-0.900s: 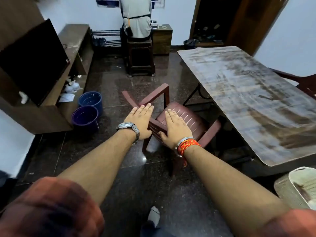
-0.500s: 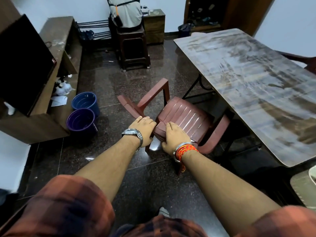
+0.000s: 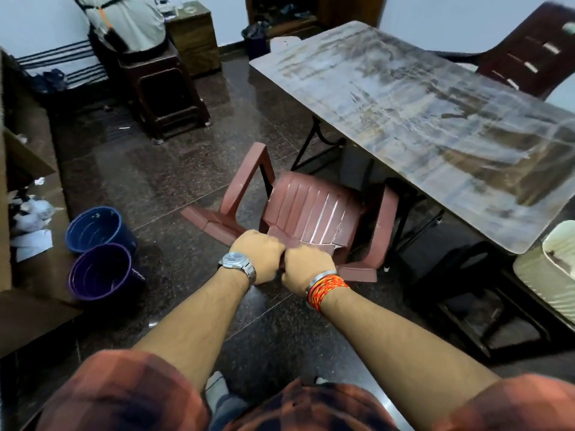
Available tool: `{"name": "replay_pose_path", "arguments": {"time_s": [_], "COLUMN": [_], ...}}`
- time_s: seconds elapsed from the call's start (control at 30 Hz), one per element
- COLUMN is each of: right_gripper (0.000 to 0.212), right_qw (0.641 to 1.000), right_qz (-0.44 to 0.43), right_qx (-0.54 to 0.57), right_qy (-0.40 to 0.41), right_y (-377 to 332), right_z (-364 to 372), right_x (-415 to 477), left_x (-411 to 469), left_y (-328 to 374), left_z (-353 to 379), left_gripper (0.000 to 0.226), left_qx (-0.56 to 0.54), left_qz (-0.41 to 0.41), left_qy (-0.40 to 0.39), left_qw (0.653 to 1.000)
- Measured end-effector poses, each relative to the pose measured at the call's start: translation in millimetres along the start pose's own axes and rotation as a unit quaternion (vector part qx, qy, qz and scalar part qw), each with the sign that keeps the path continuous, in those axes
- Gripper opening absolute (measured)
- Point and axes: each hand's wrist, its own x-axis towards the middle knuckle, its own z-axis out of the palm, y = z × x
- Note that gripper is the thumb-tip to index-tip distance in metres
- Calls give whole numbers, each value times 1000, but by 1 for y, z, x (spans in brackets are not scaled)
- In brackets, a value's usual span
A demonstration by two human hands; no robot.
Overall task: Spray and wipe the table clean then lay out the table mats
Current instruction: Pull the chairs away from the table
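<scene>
Both hands, left & right, fingers clenched on chair backrest top. Advise: pull straight back, clear of surface.

Left hand and right hand gripping maroon chair back, beside streaked table

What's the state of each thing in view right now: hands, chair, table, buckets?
left hand: closed on the top edge of the chair back
right hand: closed on the same edge, beside the left
red chair: facing the table, seat partly under its edge
table: top bare and streaky, no mats laid
two buckets: upright on the floor, side by side, look empty
dark chair: upright at the table's far side
</scene>
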Motion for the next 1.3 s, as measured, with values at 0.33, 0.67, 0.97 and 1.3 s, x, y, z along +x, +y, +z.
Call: {"name": "replay_pose_path", "arguments": {"time_s": [0.33, 0.67, 0.97, 1.3], "right_gripper": [28, 26, 24, 26], "right_qw": [987, 976, 969, 951], "right_qz": [158, 214, 238, 306], "right_qx": [-5, 26, 53, 46], "right_qy": [5, 28, 36, 27], "right_y": [-69, -111, -140, -145], "right_z": [0, -11, -27, -43], "right_x": [36, 102, 169, 218], "left_x": [0, 35, 76, 120], "left_y": [-86, -163, -235, -272], "left_z": [15, 12, 4, -5], "left_gripper": [23, 27, 22, 25], "left_qx": [9, 62, 92, 94], "left_qz": [128, 212, 272, 338], "left_qy": [14, 26, 16, 35], "left_qw": [992, 975, 958, 936]}}
